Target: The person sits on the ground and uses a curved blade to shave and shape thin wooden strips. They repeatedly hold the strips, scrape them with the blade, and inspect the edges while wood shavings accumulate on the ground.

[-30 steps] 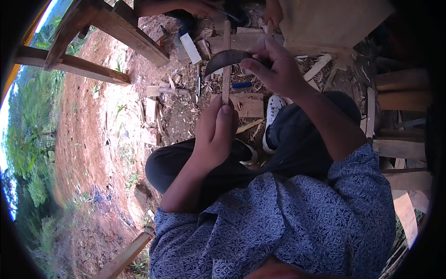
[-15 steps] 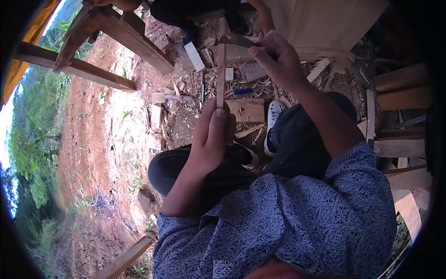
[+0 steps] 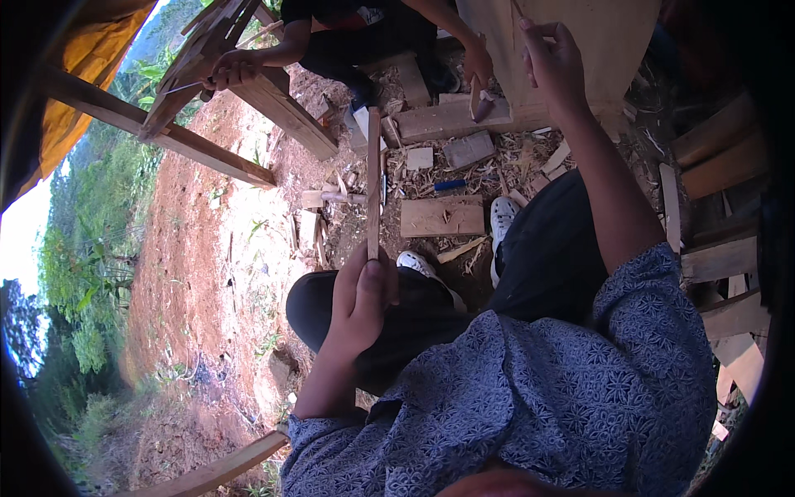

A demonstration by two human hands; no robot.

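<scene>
My left hand [image 3: 360,300] is closed round the lower end of a narrow wooden strip [image 3: 374,174], which stands up away from me. My right hand [image 3: 556,66] is raised at the far right of the strip, apart from it. Its fingers are closed on a knife [image 3: 517,9]; only a thin part shows near the upper edge, and most of the blade is out of sight. Below the strip are my dark-trousered knees and white shoes [image 3: 503,219].
A co-worker sits opposite; one hand [image 3: 236,70] holds a thin metal tool, the other [image 3: 478,62] a small wooden piece. Wooden beams [image 3: 199,147] stand left. A flat board [image 3: 443,216], a mallet [image 3: 344,198], a blue object [image 3: 450,185] and shavings lie on the ground.
My right hand has lifted the knife off the strip, up and to the right. The strip and my left hand have come lower in view, and more of the co-worker shows.
</scene>
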